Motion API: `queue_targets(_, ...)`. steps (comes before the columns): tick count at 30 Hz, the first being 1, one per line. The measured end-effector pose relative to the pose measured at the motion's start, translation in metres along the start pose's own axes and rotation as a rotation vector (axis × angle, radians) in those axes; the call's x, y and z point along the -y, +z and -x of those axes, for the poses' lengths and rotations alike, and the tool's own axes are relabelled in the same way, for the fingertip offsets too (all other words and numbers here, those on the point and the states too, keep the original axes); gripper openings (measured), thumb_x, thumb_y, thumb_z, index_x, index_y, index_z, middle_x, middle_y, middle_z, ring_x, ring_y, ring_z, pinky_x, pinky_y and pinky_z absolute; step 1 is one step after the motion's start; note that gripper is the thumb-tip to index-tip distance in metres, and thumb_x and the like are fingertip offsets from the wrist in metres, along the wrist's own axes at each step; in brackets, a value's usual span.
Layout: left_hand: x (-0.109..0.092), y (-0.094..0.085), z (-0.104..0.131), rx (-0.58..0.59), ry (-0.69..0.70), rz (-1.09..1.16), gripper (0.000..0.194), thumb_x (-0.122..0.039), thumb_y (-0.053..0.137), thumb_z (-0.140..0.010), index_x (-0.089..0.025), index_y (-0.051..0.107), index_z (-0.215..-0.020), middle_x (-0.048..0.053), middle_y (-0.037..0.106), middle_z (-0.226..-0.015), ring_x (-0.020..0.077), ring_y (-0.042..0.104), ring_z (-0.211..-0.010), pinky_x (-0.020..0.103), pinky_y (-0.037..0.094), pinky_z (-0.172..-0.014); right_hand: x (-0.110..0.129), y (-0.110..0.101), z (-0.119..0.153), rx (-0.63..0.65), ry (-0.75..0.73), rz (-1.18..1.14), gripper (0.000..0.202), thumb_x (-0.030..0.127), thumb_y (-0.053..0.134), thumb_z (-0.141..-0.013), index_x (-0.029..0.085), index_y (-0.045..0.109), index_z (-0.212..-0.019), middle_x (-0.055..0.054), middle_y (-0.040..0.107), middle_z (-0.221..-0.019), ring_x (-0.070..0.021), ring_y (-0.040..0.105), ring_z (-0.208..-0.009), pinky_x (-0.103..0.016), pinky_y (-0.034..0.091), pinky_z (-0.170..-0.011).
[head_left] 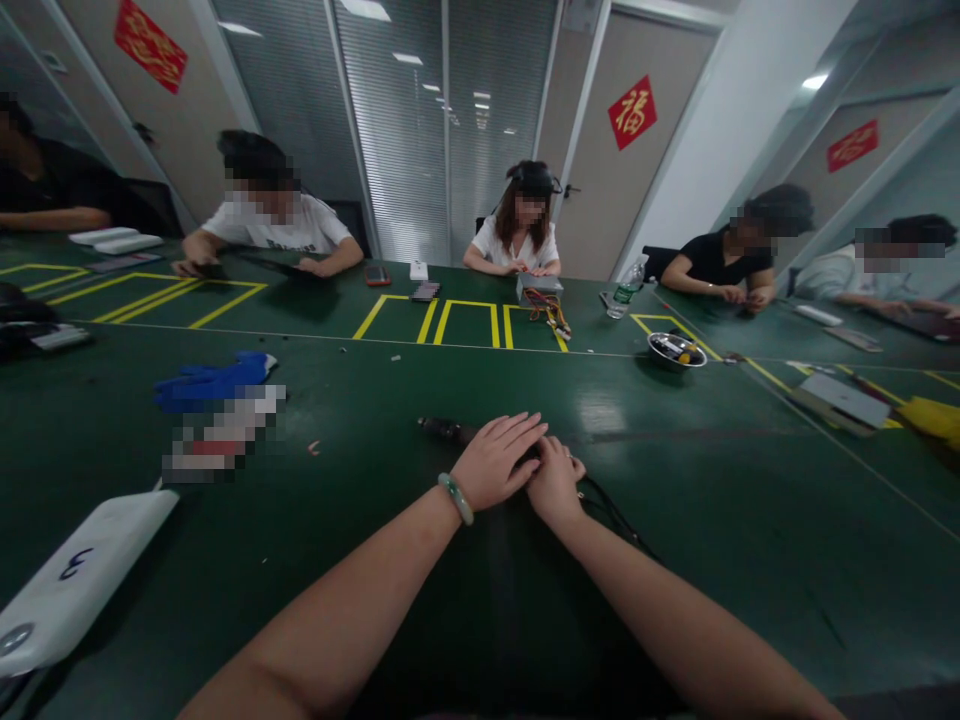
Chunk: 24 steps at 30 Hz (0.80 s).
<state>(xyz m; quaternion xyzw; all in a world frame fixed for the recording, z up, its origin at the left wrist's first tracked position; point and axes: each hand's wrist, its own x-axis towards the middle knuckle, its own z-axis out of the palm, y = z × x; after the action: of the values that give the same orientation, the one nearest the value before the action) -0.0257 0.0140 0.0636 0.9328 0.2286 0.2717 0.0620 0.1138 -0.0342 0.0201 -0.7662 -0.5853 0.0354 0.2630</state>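
A dark rod-shaped tool with a narrow nose (439,428) lies low over the green table, pointing left; its exact kind is hard to make out. My left hand (499,455), with a green bangle (456,498) at its wrist, rests across the tool's body with fingers stretched out. Close against those fingertips, my right hand (556,480) is closed, its fingers curled around the tool's rear part, which they mostly hide. A black cable (619,520) trails from beside my right hand toward the lower right.
Blue gloves (214,382) and a white power bank-like block marked 3 (86,570) lie left. A metal bowl (677,352) with small parts and a plastic bottle (626,288) stand right of centre. Several people sit across the table (337,620), which has yellow tape outlines.
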Motion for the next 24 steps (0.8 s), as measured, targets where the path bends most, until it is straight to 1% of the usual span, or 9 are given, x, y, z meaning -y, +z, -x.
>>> queue_targets(2, 0.001, 0.002, 0.001, 0.007, -0.031, 0.011, 0.05, -0.036, 0.039, -0.096, -0.024, 0.03, -0.144, 0.005, 0.033, -0.15, 0.0193, 0.034, -0.135, 0.038, 0.028, -0.111, 0.009, 0.006, -0.002, 0.038, -0.023, -0.006, 0.034, 0.018, 0.047, -0.081, 0.024, 0.055, -0.114, -0.007, 0.058, -0.11, -0.0236, 0.051, -0.104, -0.04, 0.028, -0.086)
queue_targets(4, 0.004, 0.004, 0.002, 0.017, -0.075, 0.021, 0.051, -0.037, 0.037, -0.097, -0.023, 0.027, -0.146, 0.006, 0.031, -0.151, 0.0189, 0.038, -0.133, 0.037, 0.032, -0.108, 0.012, 0.006, 0.0, 0.067, -0.061, -0.018, 0.039, 0.021, 0.048, -0.081, 0.024, 0.05, -0.12, -0.009, 0.055, -0.117, -0.0249, 0.049, -0.109, -0.042, 0.029, -0.09)
queue_targets(7, 0.009, 0.006, 0.005, 0.051, -0.103, 0.017, 0.052, -0.04, 0.036, -0.098, -0.022, 0.026, -0.146, 0.008, 0.033, -0.15, 0.0196, 0.041, -0.13, 0.036, 0.036, -0.104, 0.002, -0.011, 0.015, 0.031, -0.134, -0.022, 0.06, 0.03, 0.054, -0.081, 0.024, 0.034, -0.137, -0.011, 0.043, -0.134, -0.0274, 0.04, -0.122, -0.045, 0.029, -0.097)
queue_targets(9, 0.011, 0.007, 0.006, 0.083, -0.085, 0.005, 0.053, -0.044, 0.04, -0.096, -0.022, 0.031, -0.144, 0.008, 0.04, -0.146, 0.0206, 0.045, -0.127, 0.037, 0.036, -0.102, -0.013, -0.028, 0.032, -0.015, -0.161, 0.01, 0.064, 0.035, 0.055, -0.082, 0.024, 0.03, -0.139, -0.011, 0.04, -0.135, -0.028, 0.038, -0.124, -0.045, 0.031, -0.099)
queue_targets(12, 0.011, 0.009, 0.005, 0.117, -0.077, -0.003, 0.052, -0.048, 0.049, -0.091, -0.025, 0.042, -0.137, 0.006, 0.052, -0.135, 0.022, 0.051, -0.119, 0.038, 0.037, -0.099, -0.044, -0.05, 0.059, -0.055, -0.162, 0.112, 0.044, 0.036, 0.053, -0.086, 0.023, 0.044, -0.128, -0.011, 0.048, -0.121, -0.0276, 0.045, -0.111, -0.044, 0.036, -0.094)
queue_targets(15, 0.009, 0.009, 0.004, 0.131, -0.103, 0.009, 0.046, -0.047, 0.054, -0.088, -0.025, 0.05, -0.128, 0.005, 0.06, -0.123, 0.0217, 0.055, -0.11, 0.038, 0.038, -0.096, -0.073, -0.065, 0.069, -0.006, -0.212, 0.176, 0.025, 0.037, 0.049, -0.09, 0.023, 0.054, -0.109, -0.009, 0.054, -0.105, -0.0254, 0.05, -0.097, -0.043, 0.039, -0.087)
queue_targets(17, 0.007, 0.008, 0.003, 0.133, -0.119, 0.028, 0.04, -0.045, 0.055, -0.088, -0.025, 0.054, -0.122, 0.004, 0.062, -0.117, 0.0213, 0.056, -0.106, 0.038, 0.039, -0.094, -0.089, -0.072, 0.062, 0.061, -0.273, 0.16, 0.018, 0.036, 0.047, -0.092, 0.023, 0.057, -0.098, -0.006, 0.057, -0.098, -0.0226, 0.051, -0.091, -0.04, 0.04, -0.083)
queue_targets(20, 0.006, 0.005, 0.003, 0.152, -0.13, 0.06, 0.035, -0.044, 0.056, -0.086, -0.024, 0.058, -0.115, 0.004, 0.063, -0.11, 0.0217, 0.056, -0.101, 0.038, 0.039, -0.092, -0.108, -0.08, 0.038, 0.133, -0.347, 0.109, 0.014, 0.033, 0.048, -0.092, 0.024, 0.058, -0.09, -0.004, 0.058, -0.092, -0.0197, 0.052, -0.088, -0.037, 0.04, -0.084)
queue_targets(24, 0.004, 0.001, 0.003, 0.204, -0.133, 0.078, 0.031, -0.043, 0.056, -0.084, -0.024, 0.059, -0.108, 0.002, 0.063, -0.105, 0.0207, 0.057, -0.097, 0.037, 0.04, -0.09, -0.123, -0.085, -0.003, 0.13, -0.409, 0.055, 0.013, 0.03, 0.051, -0.09, 0.023, 0.061, -0.086, -0.003, 0.061, -0.091, -0.0188, 0.054, -0.089, -0.036, 0.039, -0.086)
